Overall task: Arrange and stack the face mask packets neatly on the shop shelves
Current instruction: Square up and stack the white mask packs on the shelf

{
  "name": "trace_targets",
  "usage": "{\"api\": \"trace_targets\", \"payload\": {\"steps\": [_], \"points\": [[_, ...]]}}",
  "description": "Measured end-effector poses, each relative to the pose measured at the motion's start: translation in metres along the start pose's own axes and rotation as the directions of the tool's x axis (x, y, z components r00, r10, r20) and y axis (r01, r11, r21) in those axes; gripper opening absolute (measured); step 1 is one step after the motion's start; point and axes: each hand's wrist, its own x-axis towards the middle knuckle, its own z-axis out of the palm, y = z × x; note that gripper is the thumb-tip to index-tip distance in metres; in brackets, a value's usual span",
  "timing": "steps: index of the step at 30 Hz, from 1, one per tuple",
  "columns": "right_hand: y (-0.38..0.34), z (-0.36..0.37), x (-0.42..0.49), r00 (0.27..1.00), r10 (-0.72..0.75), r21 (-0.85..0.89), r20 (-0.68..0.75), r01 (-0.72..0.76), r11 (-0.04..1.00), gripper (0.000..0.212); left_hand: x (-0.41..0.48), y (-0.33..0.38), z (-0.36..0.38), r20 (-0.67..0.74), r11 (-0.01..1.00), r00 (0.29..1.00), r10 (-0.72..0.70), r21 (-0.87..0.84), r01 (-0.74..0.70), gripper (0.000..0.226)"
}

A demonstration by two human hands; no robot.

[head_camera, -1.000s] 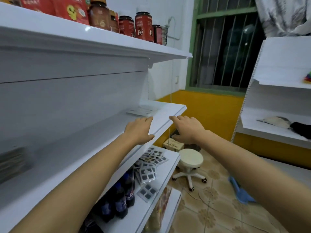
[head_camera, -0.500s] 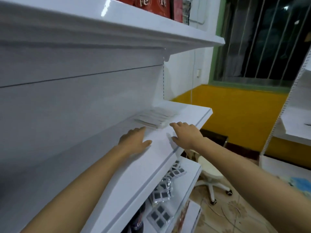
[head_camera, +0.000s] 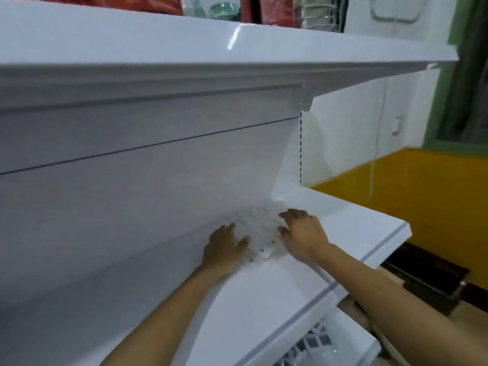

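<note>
We see both arms reaching far along the glossy white middle shelf [head_camera: 266, 294]: the left hand [head_camera: 224, 247] lies flat, fingers spread, at the near-left edge of the blurred pile of pale face mask packets [head_camera: 260, 227], while the right hand [head_camera: 303, 233] rests its loosely spread grip on the pile's right side. The packets sit against the white back panel [head_camera: 132, 196], below the upper shelf [head_camera: 184, 46] carrying red packages [head_camera: 274, 9], with a yellow wall [head_camera: 422, 196] to the right. Half a second ago the hands lay short of the packets; they now touch them.

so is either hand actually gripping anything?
No grip visible. Left hand and right hand flank the packet stack, fingers flat along its sides.
</note>
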Motion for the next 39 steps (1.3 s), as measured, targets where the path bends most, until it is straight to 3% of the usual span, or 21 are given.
{"api": "trace_targets", "payload": {"steps": [3,5,9,12,16,20,23,27,32,36,39], "points": [[0.031,0.008,0.026,0.999,-0.008,0.092,-0.044,0.012,0.996,0.062,0.008,0.015,0.018,-0.013,0.985,0.999,-0.035,0.170,0.037,0.062],[0.048,0.012,0.052,0.998,0.009,0.149,-0.066,0.001,0.989,0.071,0.014,0.015,0.019,-0.026,0.985,0.999,-0.032,0.168,0.036,0.062],[0.058,0.033,0.093,0.974,0.077,0.198,0.215,-0.121,0.973,0.063,0.010,0.013,0.024,-0.029,0.991,0.996,-0.083,0.104,0.086,0.067],[0.029,0.053,0.091,0.943,-0.065,0.138,0.327,0.020,0.990,0.068,0.005,0.016,0.022,-0.106,0.992,0.989,-0.099,0.068,0.107,0.063],[-0.004,0.049,0.067,0.903,-0.321,0.306,0.285,0.232,0.923,0.065,0.007,0.016,0.020,-0.088,0.992,0.991,-0.100,0.063,0.106,0.061],[-0.004,0.033,0.060,0.853,-0.397,0.379,0.339,0.262,0.888,0.083,0.008,0.013,0.022,-0.117,0.989,0.983,-0.139,0.030,0.143,0.056],[-0.004,0.033,0.064,0.864,-0.385,0.383,0.325,0.252,0.889,0.083,0.010,0.013,0.021,-0.225,0.978,0.951,-0.210,-0.054,0.203,0.048],[0.004,0.039,0.070,0.916,-0.298,0.378,0.268,0.184,0.907,0.073,0.012,0.008,0.020,-0.310,0.906,0.870,-0.382,0.057,0.419,0.036],[0.018,0.045,0.079,0.953,-0.177,0.299,0.246,0.099,0.949,0.068,0.012,0.009,0.022,-0.337,0.893,0.871,-0.357,0.150,0.425,0.033],[0.012,0.046,0.077,0.914,-0.252,0.319,0.316,0.148,0.936,0.072,0.011,0.018,0.020,-0.279,0.903,0.867,-0.413,-0.001,0.429,0.043],[-0.005,0.039,0.071,0.854,-0.376,0.440,0.361,0.200,0.876,0.063,0.020,0.035,0.017,-0.132,0.862,0.858,-0.497,-0.189,0.471,0.057]]}}
